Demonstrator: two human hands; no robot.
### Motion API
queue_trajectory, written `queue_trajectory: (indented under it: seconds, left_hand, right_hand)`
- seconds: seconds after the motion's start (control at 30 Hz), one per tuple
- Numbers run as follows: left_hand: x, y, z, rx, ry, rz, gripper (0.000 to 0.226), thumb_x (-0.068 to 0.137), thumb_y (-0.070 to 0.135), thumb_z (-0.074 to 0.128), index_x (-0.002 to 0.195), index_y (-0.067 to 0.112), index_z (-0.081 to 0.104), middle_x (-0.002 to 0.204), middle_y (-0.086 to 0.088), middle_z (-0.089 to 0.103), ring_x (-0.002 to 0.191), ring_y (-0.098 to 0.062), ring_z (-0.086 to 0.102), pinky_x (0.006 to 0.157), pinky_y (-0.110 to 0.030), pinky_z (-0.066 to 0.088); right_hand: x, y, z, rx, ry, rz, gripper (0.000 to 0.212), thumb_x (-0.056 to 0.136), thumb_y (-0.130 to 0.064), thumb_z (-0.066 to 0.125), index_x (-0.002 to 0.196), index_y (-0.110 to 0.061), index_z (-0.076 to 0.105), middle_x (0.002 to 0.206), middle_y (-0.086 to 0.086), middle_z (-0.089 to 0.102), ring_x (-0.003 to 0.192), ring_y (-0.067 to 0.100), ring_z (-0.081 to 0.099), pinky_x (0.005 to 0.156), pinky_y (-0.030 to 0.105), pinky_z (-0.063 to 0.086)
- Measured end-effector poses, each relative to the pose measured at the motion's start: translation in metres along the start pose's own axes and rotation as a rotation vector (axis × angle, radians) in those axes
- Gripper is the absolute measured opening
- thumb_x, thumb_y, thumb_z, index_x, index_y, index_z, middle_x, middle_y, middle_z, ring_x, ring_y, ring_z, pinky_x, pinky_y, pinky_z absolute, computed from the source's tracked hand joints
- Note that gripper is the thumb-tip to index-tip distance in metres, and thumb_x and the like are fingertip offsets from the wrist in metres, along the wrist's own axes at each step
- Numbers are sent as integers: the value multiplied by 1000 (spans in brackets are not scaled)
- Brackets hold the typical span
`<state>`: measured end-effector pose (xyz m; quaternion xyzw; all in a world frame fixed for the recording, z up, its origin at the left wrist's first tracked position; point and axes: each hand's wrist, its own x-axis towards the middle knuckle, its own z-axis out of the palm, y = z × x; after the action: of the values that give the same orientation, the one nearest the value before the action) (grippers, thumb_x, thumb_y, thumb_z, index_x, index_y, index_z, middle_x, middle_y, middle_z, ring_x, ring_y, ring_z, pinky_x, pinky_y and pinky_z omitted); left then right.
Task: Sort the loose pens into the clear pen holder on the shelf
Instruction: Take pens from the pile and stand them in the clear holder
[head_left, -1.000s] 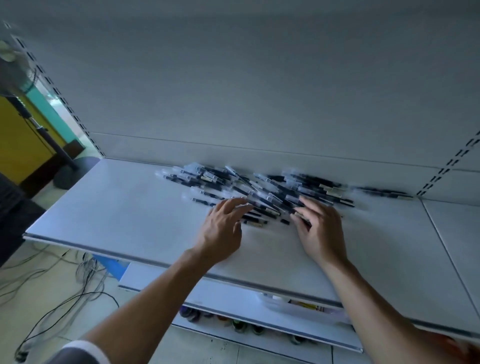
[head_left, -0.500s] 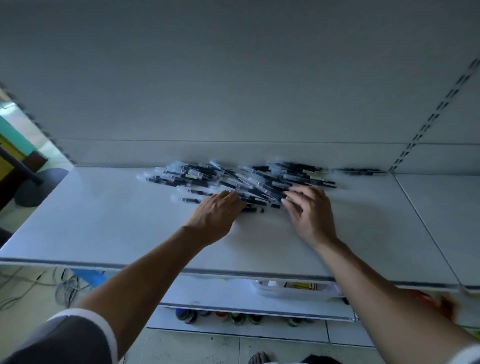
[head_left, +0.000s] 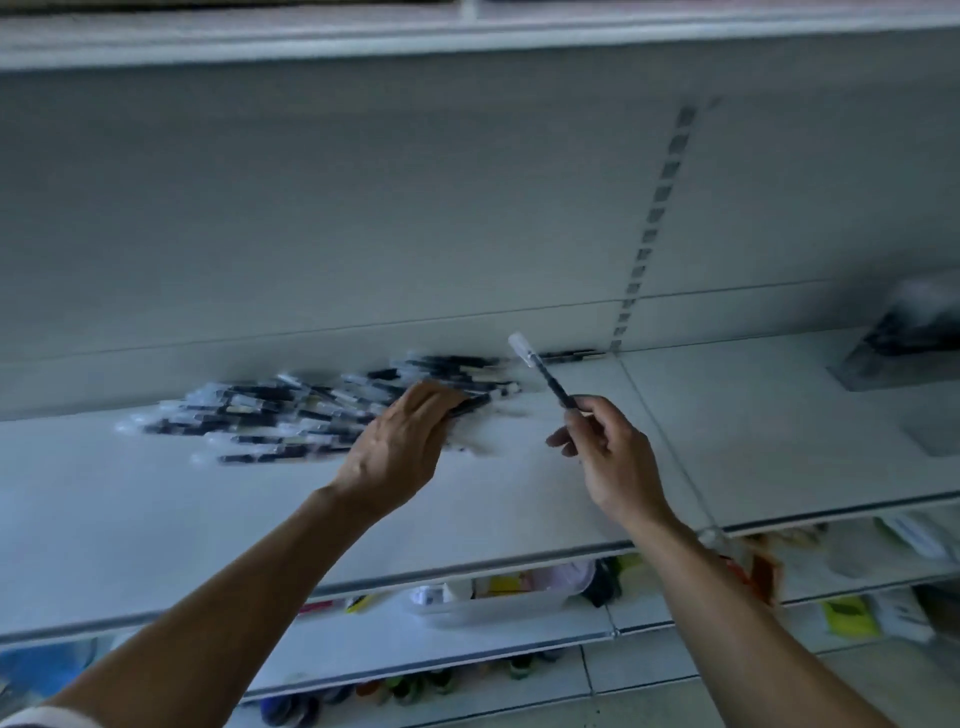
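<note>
Shelf (head_left: 519, 499) carries our pile (head_left: 291, 410) of dark, clear-capped pens near the back wall (head_left: 363, 208). Since a second ago our right hand (head_left: 610, 457) has lifted one pen (head_left: 545, 375) clear, fingers pinched on its lower end, cap tilted up-left. Our left hand (head_left: 397, 452) curls its fingers round a second pen (head_left: 470, 405) at the pile's edge.

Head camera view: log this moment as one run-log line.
right hand: holds black clear-capped pen above white shelf | left hand: grips dark pen at edge of loose pen pile
</note>
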<state>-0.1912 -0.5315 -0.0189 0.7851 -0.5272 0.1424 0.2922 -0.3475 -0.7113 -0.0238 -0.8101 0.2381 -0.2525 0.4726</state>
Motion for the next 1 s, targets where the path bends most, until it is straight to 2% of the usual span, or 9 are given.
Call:
queue_trajectory:
  seconds: [0.13,0.3,0.33,0.47,0.53,0.6,0.67,0.8,1.0]
  left_hand:
    - [42,89,52,-431,-36,-220,20,99,13,45,115,17,56,95,11,65,75,-7,58,65,-30,50]
    - [73,220,125,-772,-123,-312,24,102,17,38,105,39,46,84,14,61,60,-9,53,53,-25,46]
    - [76,245,141,-817,-143,-302,23,102,17,37,105,38,46,83,14,60,58,-9,51,51,-23,44]
    - [92,338,194,-899,-244,-286,15,102,17,40,101,30,48,79,8,58,54,-10,46,51,-23,38]
    - [102,375,212,-953,-290,-359,12,100,17,45,99,28,51,75,6,57,53,-5,47,52,-18,38]
    - [112,404,225,-1027,-334,-424,10,99,17,49,100,26,54,72,6,57,54,-3,49,51,-16,39]
    - [122,423,239,-1032,-355,-427,9,97,20,53,104,25,56,72,8,60,61,-6,54,56,-18,41]
    - [151,451,264,-1073,-384,-416,11,97,24,54,106,20,58,76,3,66,63,-12,57,60,-27,45]
    - [212,488,302,-1117,-407,-386,11,99,28,48,106,26,56,71,3,65,55,-10,56,46,-20,44]
  right_hand:
    - [-23,21,-85,92,37,105,9,101,-26,44,97,-28,51,79,-11,74,70,2,65,67,20,48]
    - [-64,65,-204,229,197,223,12,101,-17,45,95,-16,56,81,-4,74,72,7,63,69,23,46]
    - [-72,74,-226,252,244,230,13,100,-16,48,93,-15,59,81,-2,73,74,6,63,72,23,46]
    - [-105,106,-306,138,386,273,4,91,-24,64,92,-25,68,97,-9,60,93,1,57,76,4,38]
    - [-116,122,-339,97,402,332,6,90,-28,65,96,-29,67,106,-9,59,104,7,54,87,13,38]
    - [-121,136,-364,132,406,380,9,89,-31,66,97,-29,69,117,-6,62,116,10,52,99,30,42]
    - [-122,148,-384,173,426,400,9,88,-34,67,95,-30,71,117,-5,64,109,10,58,94,37,49]
    - [-114,167,-416,192,436,408,7,91,-27,64,95,-25,69,85,-6,64,71,6,59,66,25,47]
    - [-74,197,-470,227,457,422,7,93,-13,61,98,-17,63,84,8,68,65,11,63,66,27,53]
